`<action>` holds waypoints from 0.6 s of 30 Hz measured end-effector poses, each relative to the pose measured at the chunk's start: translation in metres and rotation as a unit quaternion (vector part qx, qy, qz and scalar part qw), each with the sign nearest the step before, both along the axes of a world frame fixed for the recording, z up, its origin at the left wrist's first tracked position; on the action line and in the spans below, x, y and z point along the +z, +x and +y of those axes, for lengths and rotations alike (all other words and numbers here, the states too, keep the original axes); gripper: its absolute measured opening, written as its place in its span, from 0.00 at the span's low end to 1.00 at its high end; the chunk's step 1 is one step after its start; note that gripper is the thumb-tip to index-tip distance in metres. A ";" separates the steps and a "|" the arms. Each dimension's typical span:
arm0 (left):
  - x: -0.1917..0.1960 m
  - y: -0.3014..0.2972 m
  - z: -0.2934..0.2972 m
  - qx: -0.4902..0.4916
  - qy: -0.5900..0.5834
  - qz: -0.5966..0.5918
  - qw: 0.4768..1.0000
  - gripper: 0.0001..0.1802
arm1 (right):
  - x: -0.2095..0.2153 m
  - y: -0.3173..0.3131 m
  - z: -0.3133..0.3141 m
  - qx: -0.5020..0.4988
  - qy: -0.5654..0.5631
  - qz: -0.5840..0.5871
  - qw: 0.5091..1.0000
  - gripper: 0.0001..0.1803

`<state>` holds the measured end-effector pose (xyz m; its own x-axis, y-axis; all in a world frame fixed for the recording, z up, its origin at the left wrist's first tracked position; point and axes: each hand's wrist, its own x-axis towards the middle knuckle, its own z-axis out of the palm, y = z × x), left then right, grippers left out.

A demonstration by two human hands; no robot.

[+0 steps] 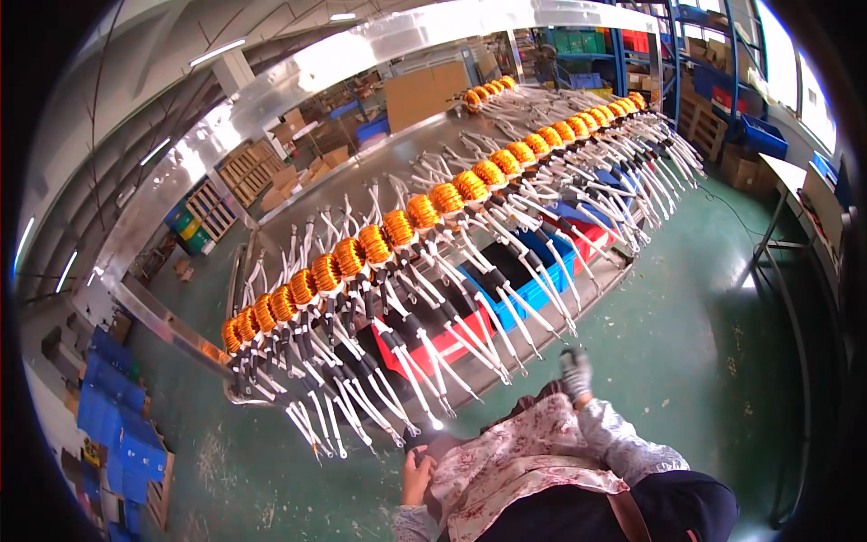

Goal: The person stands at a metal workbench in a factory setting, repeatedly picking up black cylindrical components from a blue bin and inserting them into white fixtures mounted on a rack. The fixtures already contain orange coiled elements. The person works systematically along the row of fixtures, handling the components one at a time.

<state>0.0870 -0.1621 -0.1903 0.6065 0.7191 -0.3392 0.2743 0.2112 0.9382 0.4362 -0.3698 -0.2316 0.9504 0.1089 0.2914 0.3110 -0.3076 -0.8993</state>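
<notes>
While white leads (411,363) slant lengthwise down-right, left grip (417,477) clasps a dark object (419,454); right grip (575,373) unclear.

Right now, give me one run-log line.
left hand: at small dark item | right hand: gloved, near white leads | orange coils: long row
</notes>
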 end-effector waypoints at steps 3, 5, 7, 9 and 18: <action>0.035 0.009 -0.013 -0.061 0.137 0.033 0.988 0.09 | 0.163 0.026 -0.037 -0.135 0.139 -0.237 0.952 0.07; 0.068 0.008 -0.042 -0.135 0.205 0.011 0.969 0.09 | 0.252 0.023 -0.048 -0.112 0.129 -0.319 0.932 0.06; 0.136 0.017 -0.069 -0.206 0.224 -0.021 0.952 0.09 | 0.303 0.040 -0.046 -0.059 0.088 -0.370 0.923 0.06; 0.193 0.030 -0.081 -0.262 0.278 -0.076 0.921 0.09 | 0.331 0.080 -0.032 -0.037 0.009 -0.383 0.923 0.09; 0.253 0.190 -0.059 -0.348 0.436 -0.188 0.808 0.30 | 0.244 0.200 0.018 0.167 -0.152 -0.103 0.969 0.55</action>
<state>0.2770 -0.2207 0.0630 0.9091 0.0260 0.4157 -0.2972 -0.6587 0.6912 0.6362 -0.3517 0.0122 0.7726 0.5108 0.3770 0.6017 -0.3998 -0.6915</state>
